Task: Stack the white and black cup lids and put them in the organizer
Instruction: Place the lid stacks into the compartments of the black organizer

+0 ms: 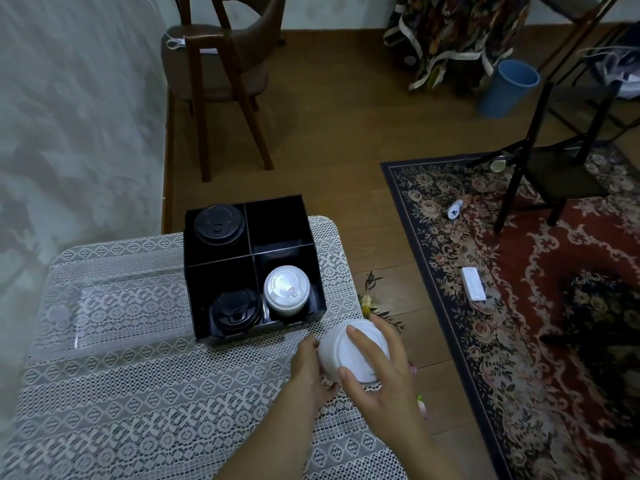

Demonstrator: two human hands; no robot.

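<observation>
L grip [308, 367], R grip [384, 375] clasp white lids [333, 351].

Organizer [277, 223]: rigid black plastic, smooth and glossy; its inner walls show reflections.
Black lids [218, 225] in its far-left and near-left compartments: moulded plastic, smooth, with a low sheen.
White lids [286, 289] in the near-right compartment and the white lid stack [353, 355] at the table's right edge: smooth plastic, satin to matt.
Tablecloth [173, 410]: white lace cloth, openwork, rough in texture.
Tray [114, 306] at the table's left edge: clear plastic, glossy.
Floor [329, 133]: wood-look boards, smooth, low gloss.
Rug [519, 306]: woven cloth, matt.
Chair [197, 98]: dark wood frame, smooth brown seat.
Bucket [507, 91]: blue plastic, matt.
</observation>
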